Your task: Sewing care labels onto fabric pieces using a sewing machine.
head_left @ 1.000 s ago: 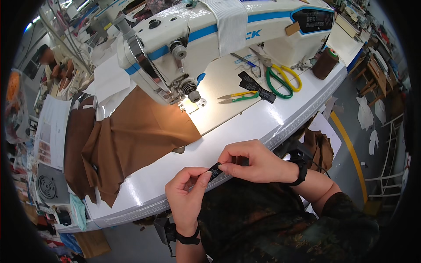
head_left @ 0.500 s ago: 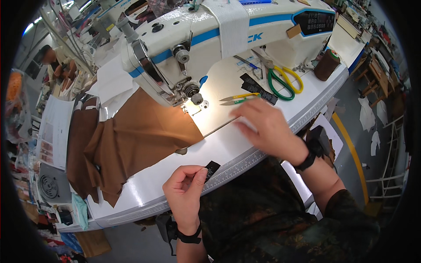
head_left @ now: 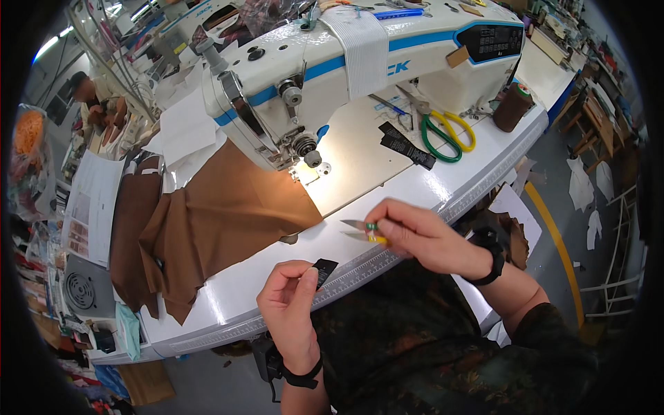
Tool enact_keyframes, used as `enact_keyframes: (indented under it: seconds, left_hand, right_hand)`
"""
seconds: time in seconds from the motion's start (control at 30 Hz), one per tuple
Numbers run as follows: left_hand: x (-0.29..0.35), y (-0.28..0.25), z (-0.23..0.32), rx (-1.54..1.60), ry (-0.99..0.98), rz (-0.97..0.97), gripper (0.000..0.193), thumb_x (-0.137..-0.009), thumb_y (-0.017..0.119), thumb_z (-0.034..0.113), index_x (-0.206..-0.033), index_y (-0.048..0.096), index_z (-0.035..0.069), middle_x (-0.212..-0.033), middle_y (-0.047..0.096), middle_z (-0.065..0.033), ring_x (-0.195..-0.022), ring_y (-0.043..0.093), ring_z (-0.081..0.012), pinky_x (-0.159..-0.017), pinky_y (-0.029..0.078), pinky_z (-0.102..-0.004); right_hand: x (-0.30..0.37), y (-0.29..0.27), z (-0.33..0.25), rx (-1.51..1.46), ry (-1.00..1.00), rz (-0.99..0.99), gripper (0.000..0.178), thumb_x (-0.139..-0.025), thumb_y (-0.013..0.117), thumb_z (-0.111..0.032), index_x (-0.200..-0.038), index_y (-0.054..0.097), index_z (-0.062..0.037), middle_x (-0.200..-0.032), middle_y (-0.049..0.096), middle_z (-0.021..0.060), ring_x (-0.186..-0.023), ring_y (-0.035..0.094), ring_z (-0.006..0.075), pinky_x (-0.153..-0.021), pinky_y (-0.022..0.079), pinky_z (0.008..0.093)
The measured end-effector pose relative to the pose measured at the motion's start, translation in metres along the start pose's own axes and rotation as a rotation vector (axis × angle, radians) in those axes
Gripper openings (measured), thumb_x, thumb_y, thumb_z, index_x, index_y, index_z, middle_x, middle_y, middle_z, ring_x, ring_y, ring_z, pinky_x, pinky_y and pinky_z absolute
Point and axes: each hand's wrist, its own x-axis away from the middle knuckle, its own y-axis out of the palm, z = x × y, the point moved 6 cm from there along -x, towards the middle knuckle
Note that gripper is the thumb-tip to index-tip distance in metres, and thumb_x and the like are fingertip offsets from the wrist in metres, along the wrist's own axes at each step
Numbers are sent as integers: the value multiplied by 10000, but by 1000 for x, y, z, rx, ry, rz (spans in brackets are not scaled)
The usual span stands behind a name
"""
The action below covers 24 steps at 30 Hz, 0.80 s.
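The small snips (head_left: 356,225) have moved from beneath the arm of the sewing machine (head_left: 325,86) to its front, my right grip (head_left: 427,241) closed round them. My left grip (head_left: 294,294) pinches a black label (head_left: 324,270), also before the machine. Fetching is done; the parted blades don't yet touch the label. Brown cloth (head_left: 228,214) lies at the machine's needle end.

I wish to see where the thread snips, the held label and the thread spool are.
Thread snips (head_left: 357,225), head view: upper blade.
Held label (head_left: 326,270), head view: exposed face.
Thread spool (head_left: 510,111), head view: brown side.
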Motion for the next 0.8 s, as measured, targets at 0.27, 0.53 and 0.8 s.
enact_keyframes:
  seconds: [0.27, 0.53, 0.8]
  left_hand:
    - [7, 8, 0, 69, -84, -35, 63, -1012, 668, 40, -994, 672, -19, -887, 753, -107, -762, 745, -178, -642, 527, -253]
    - [8, 10, -4, 63, -69, -21, 61, -1013, 673, 28, -1002, 682, -32, -884, 764, -118, -754, 752, -178, -650, 538, -251]
    - [5, 13, -6, 54, -78, -30, 61, -1013, 676, 23, -998, 686, -35, -902, 769, -125, -758, 752, -171, -653, 540, -244]
  right_hand:
    - [23, 37, 39, -123, -15, -68, 278, -1097, 638, -305, -1055, 606, -33, -854, 510, -45, -801, 429, 48, -694, 389, 243]
    - [20, 41, 43, -107, -24, -58, 296, -1100, 629, -318, -1041, 602, -29, -819, 484, -49, -766, 403, 52, -655, 368, 255]
    - [18, 41, 40, -125, -22, -64, 313, -1108, 613, -331, -1030, 593, -28, -804, 455, -42, -767, 392, 61, -657, 362, 260]
